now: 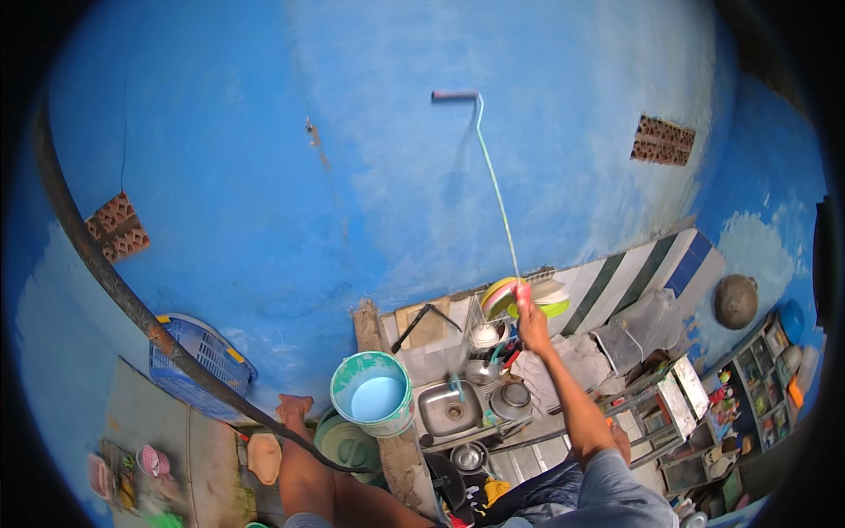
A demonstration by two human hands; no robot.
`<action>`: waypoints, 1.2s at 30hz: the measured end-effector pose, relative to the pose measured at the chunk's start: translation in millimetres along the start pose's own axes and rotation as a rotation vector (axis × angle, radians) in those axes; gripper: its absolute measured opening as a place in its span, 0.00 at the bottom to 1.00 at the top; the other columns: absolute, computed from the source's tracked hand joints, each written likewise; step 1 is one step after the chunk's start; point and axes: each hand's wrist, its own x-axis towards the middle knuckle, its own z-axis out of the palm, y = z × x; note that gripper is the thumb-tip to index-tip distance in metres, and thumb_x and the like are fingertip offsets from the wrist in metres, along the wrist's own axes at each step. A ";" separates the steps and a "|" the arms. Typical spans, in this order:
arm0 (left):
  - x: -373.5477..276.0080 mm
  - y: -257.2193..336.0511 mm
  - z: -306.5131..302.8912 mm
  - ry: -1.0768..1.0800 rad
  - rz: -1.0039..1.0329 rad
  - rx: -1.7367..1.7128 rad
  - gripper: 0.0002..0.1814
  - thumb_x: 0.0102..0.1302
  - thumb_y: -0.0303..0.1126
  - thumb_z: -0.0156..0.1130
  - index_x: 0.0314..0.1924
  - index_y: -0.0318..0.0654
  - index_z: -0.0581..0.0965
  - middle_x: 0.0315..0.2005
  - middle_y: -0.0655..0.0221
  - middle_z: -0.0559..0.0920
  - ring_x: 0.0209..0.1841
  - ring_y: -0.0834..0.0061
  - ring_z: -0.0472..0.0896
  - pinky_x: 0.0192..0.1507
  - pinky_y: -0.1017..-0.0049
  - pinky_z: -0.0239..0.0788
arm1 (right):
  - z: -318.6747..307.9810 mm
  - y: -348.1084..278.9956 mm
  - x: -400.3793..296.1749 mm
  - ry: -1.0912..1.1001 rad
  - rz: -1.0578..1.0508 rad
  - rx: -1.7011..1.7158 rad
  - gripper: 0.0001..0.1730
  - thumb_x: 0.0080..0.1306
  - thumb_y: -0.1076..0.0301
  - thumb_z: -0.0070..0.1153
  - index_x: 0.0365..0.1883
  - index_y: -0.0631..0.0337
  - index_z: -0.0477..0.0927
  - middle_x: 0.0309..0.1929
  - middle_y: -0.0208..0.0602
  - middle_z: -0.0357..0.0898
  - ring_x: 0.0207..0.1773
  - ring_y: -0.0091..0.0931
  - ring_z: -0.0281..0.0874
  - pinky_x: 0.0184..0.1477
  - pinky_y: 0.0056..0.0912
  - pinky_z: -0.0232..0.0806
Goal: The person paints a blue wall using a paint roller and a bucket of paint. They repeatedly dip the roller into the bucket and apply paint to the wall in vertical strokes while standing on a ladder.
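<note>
My right hand, on an outstretched arm, grips the red handle of a long paint roller. Its pale, bent rod reaches up to a dark narrow roller head at the blue wall, where the head looks slightly blurred. What appears to be my left hand lies behind a dark, rusty pole that crosses the forearm; its fingers are unclear. Light blue paint sits in a green-and-white bucket, which rests at the top of a rough partition wall.
Below the roller handle are a dish rack with plates, a steel sink and several pots. A blue laundry basket stands at left. Brick vents interrupt the wall. Shelves and a hanging wok are at right.
</note>
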 end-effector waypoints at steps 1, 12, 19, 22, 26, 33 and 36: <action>-0.6 -0.4 -1.1 0.012 -0.002 0.018 0.55 0.48 0.51 0.58 0.63 0.20 0.42 0.41 0.53 0.79 0.36 0.64 0.81 0.44 0.71 0.69 | -8.4 -9.7 19.1 0.053 -0.107 0.016 0.24 0.70 0.53 0.33 0.49 0.61 0.73 0.42 0.56 0.74 0.46 0.46 0.73 0.46 0.41 0.64; 7.2 -5.9 -0.5 -0.095 0.001 -0.154 0.55 0.44 0.43 0.60 0.65 0.29 0.42 0.55 0.41 0.64 0.56 0.53 0.67 0.54 0.66 0.64 | -49.1 -34.8 95.1 0.027 -0.114 -0.079 0.28 0.69 0.48 0.32 0.53 0.61 0.70 0.45 0.54 0.74 0.50 0.40 0.73 0.50 0.38 0.63; 6.0 -6.7 -2.8 -0.098 -0.033 -0.074 0.56 0.44 0.44 0.62 0.66 0.33 0.40 0.58 0.42 0.61 0.57 0.54 0.67 0.53 0.65 0.65 | 13.5 70.8 -70.6 -0.149 0.192 -0.002 0.25 0.69 0.51 0.32 0.53 0.56 0.70 0.35 0.53 0.75 0.39 0.46 0.75 0.41 0.43 0.65; 79.6 -28.3 28.2 -0.111 0.030 -0.055 0.57 0.44 0.45 0.62 0.66 0.30 0.40 0.60 0.44 0.58 0.57 0.54 0.66 0.53 0.66 0.64 | 30.2 101.9 -90.2 -0.140 0.248 -0.097 0.22 0.70 0.53 0.32 0.52 0.54 0.71 0.29 0.51 0.74 0.32 0.44 0.75 0.36 0.43 0.65; 77.1 -34.7 28.3 -0.085 0.104 0.064 0.55 0.44 0.47 0.61 0.65 0.25 0.43 0.63 0.50 0.56 0.57 0.54 0.66 0.54 0.67 0.62 | 10.0 56.8 -53.2 -0.134 0.180 -0.016 0.21 0.70 0.55 0.33 0.53 0.54 0.71 0.31 0.52 0.75 0.36 0.44 0.76 0.38 0.43 0.65; -12.7 -7.4 -11.9 -0.059 0.100 -0.002 0.50 0.46 0.44 0.58 0.63 0.22 0.48 0.62 0.53 0.59 0.58 0.57 0.67 0.55 0.69 0.61 | -73.1 -16.2 69.2 -0.016 -0.139 -0.132 0.23 0.70 0.52 0.33 0.54 0.55 0.70 0.38 0.53 0.75 0.43 0.45 0.74 0.45 0.40 0.64; 40.5 -3.0 23.5 -0.032 0.112 0.067 0.51 0.45 0.47 0.59 0.63 0.24 0.50 0.58 0.55 0.66 0.56 0.61 0.69 0.53 0.70 0.63 | -82.6 -54.9 124.6 0.147 -0.398 -0.126 0.27 0.69 0.47 0.32 0.51 0.59 0.71 0.26 0.48 0.74 0.31 0.41 0.76 0.35 0.40 0.67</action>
